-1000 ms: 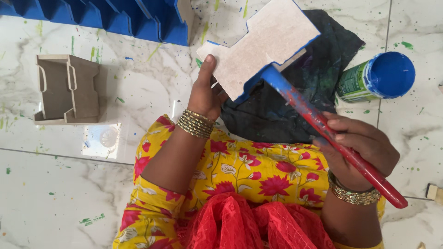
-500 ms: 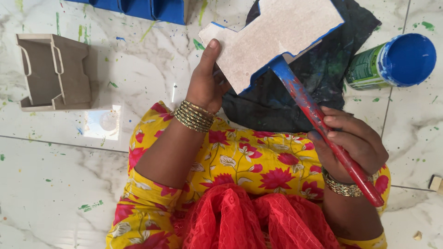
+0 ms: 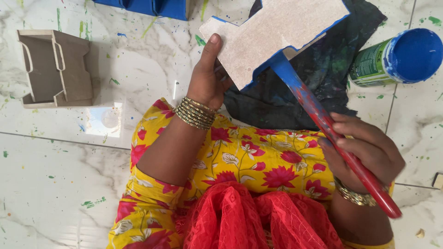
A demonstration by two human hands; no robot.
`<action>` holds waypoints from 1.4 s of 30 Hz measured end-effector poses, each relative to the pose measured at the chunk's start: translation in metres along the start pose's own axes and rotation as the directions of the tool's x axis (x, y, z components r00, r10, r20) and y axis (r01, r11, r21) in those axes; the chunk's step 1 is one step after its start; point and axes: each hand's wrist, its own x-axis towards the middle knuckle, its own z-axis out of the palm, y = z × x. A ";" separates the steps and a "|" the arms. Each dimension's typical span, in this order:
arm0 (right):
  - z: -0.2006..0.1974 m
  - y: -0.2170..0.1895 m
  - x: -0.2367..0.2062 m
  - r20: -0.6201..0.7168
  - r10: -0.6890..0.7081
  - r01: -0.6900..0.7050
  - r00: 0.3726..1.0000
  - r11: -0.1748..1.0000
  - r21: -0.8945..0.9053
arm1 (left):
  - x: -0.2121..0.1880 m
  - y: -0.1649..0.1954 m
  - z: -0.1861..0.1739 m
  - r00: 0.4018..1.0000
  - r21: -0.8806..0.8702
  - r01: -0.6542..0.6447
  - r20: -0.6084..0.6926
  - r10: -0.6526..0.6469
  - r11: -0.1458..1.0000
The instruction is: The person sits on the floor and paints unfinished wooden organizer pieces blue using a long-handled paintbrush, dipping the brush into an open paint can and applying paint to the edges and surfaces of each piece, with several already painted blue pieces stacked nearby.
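My left hand grips a flat grey cardboard cut-out with blue-painted edges, its unpainted side facing up. My right hand is closed around a long red-handled paintbrush smeared with blue. The brush head is hidden under the cut-out's lower edge. Both are held over a dark paint-stained cloth lying on the marble floor. Gold bangles sit on both wrists, above a yellow flowered garment and red netted cloth on my lap.
An open green paint can with blue paint lies tipped at the right. An unpainted grey cardboard box piece rests at the left. Blue-painted pieces lie along the top edge. The white marble floor is flecked with green and blue paint.
The view has shifted, so everything sits higher in the frame. The cut-out and brush stay in my hands, the brush still under the cut-out's edge.
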 end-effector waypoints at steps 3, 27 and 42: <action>-0.014 -0.005 -0.004 0.011 -0.028 0.028 1.000 0.999 -0.034 | 0.000 0.001 0.000 1.000 -0.006 -0.006 -0.005 0.006 1.000; -0.047 0.006 -0.020 0.029 -0.086 0.087 0.996 0.996 -0.029 | 0.003 -0.004 -0.001 0.999 -0.012 -0.032 -0.025 0.032 0.999; -0.044 0.008 -0.028 -0.033 -0.095 0.095 0.995 0.995 -0.024 | 0.003 -0.004 0.000 0.999 -0.042 -0.029 -0.026 0.028 0.999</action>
